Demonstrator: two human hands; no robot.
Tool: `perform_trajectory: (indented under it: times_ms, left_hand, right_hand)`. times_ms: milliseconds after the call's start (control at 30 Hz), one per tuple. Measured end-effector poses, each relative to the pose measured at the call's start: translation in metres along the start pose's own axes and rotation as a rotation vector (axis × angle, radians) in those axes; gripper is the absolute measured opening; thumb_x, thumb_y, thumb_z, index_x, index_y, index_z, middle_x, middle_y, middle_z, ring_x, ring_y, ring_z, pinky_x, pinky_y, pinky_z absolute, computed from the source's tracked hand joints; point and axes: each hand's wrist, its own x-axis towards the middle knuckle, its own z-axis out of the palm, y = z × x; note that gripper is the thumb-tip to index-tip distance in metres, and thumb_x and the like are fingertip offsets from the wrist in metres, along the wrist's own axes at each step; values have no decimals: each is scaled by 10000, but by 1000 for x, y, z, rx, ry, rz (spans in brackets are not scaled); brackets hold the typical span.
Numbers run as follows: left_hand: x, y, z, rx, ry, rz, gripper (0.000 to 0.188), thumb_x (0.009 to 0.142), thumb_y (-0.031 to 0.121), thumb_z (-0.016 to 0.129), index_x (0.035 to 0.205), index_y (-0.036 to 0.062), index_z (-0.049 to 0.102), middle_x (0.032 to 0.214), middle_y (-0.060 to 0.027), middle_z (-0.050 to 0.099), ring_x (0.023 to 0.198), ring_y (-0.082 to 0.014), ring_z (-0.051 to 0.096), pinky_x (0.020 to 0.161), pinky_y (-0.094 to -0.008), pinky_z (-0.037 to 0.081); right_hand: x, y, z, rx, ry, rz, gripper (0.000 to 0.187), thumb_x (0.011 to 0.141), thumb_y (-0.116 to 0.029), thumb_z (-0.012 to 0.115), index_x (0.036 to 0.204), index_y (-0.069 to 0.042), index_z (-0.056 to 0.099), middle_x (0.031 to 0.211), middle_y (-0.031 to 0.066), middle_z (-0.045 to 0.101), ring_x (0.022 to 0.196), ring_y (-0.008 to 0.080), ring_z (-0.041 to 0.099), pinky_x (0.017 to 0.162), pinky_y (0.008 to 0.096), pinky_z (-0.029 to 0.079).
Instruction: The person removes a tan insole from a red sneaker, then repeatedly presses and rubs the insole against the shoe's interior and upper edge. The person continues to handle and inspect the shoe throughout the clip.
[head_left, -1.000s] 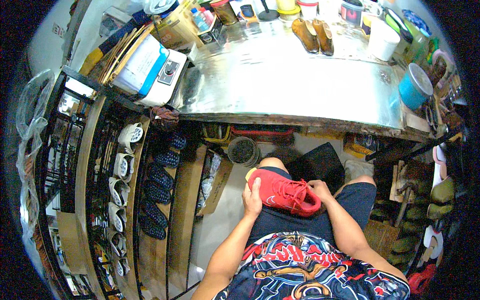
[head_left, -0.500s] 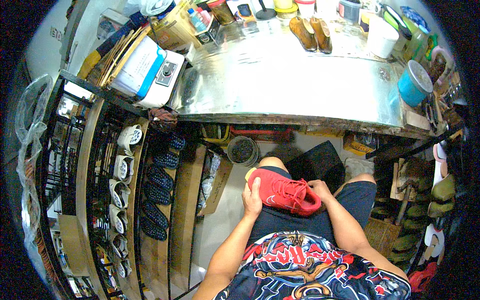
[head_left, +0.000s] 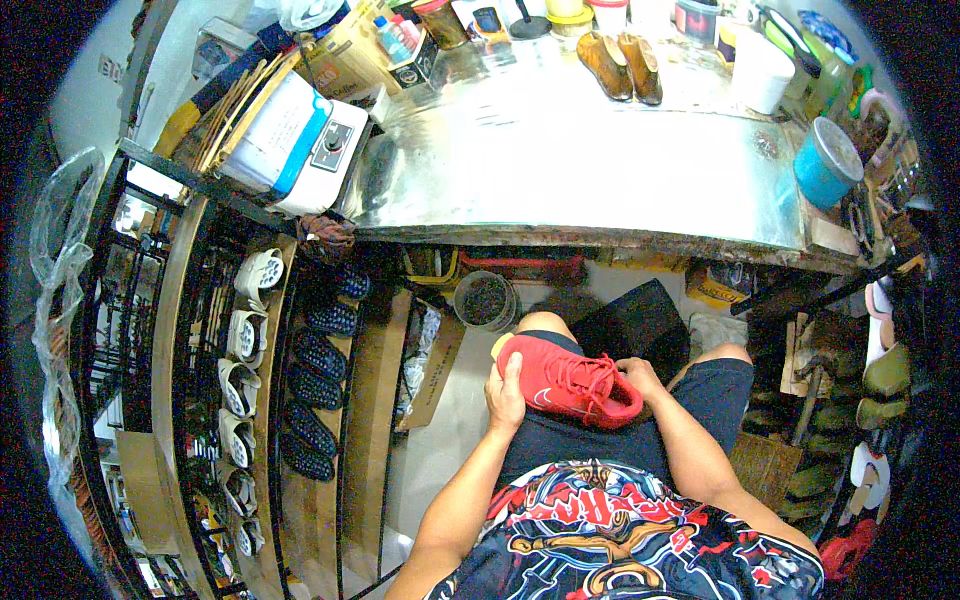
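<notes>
A red lace-up sneaker (head_left: 568, 382) lies across my lap, its toe to the left and its heel opening to the right. My left hand (head_left: 507, 390) grips the toe end, thumb on top and the other fingers hidden beneath. A bit of yellow shows at the toe's far edge. At the heel end, my right hand (head_left: 640, 377) is closed against the far side of the collar. Its fingertips are partly hidden behind the shoe. The red laces (head_left: 585, 376) are tied over the tongue.
A metal-topped workbench (head_left: 560, 180) stands ahead, bearing brown wooden shoe lasts (head_left: 620, 68) and a blue tub (head_left: 828, 163). Below it sits a bucket (head_left: 486, 302). Shelves with pale shoes (head_left: 240, 387) and dark soles (head_left: 313, 385) rise on my left. A hammer (head_left: 808, 400) rests to my right.
Almost nothing differs. Both hands keep their places on the sneaker, and the whole view has shifted very slightly.
</notes>
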Motion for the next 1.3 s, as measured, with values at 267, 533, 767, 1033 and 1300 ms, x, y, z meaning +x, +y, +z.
perform_trajectory:
  times_ms: [267, 533, 767, 1033, 1300]
  left_hand:
    - [3, -5, 3, -52, 7, 36, 513, 1083, 411, 632, 1333, -34, 689, 1260, -190, 763, 1198, -285, 709, 1040, -401, 524]
    - [1, 3, 0, -20, -31, -55, 511, 1087, 373, 629, 1411, -20, 660, 1351, -137, 725, 1258, -241, 666, 1109, -364, 488]
    - [1, 1, -1, -12, -38, -55, 538, 1078, 417, 631, 1394, -17, 668, 1348, -148, 726, 1258, -255, 666, 1108, -375, 486]
    - [1, -2, -2, 47, -40, -67, 574, 1079, 448, 620, 1415, -16, 652, 1360, -153, 719, 1272, -261, 658, 1116, -379, 479]
    - [3, -6, 3, -16, 20, 39, 569, 1073, 477, 627, 1284, -46, 701, 1216, -203, 769, 1175, -304, 716, 1023, -400, 528]
  right_hand:
    - [-9, -14, -6, 16, 27, 31, 299, 930, -250, 683, 1172, -150, 827, 1145, 208, 781, 1061, 399, 757, 977, 465, 589]
    - [-11, -26, -15, 5, -1, 120, 250, 957, -217, 683, 1153, -144, 820, 1106, 184, 792, 1045, 379, 762, 967, 476, 592]
    - [-8, -17, -6, 70, 49, -18, 237, 983, -231, 667, 1118, -111, 821, 1123, 176, 790, 1059, 386, 758, 961, 478, 589]
    - [-8, -18, -8, 15, 12, 64, 267, 968, -280, 693, 1116, -102, 826, 1121, 182, 794, 1077, 382, 754, 982, 481, 583]
    - [-7, -15, -9, -17, 69, -22, 334, 854, -319, 823, 1125, -124, 839, 1106, 191, 796, 1044, 375, 769, 971, 461, 594]
